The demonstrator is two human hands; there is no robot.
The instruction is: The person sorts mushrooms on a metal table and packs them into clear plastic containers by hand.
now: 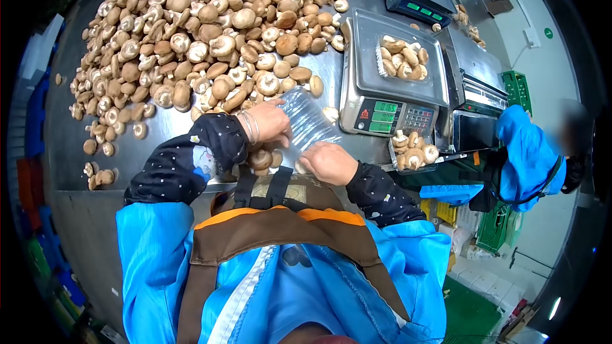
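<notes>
Apron (pixel 248 240) by table edge (pixel 67 188), tray (pixel 311 118) beyond

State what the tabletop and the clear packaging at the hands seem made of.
Tabletop: probably bare metal, perhaps steel, with a smooth satin finish; it is grey and shows soft, blurred reflections.

Clear packaging: likely thin, glossy plastic; it is see-through, with bright highlights along its ridges.

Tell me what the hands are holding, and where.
Clear plastic packaging: the left hand holds it at its left side, the right hand at its near edge; the exact finger contact is partly hidden.
</notes>
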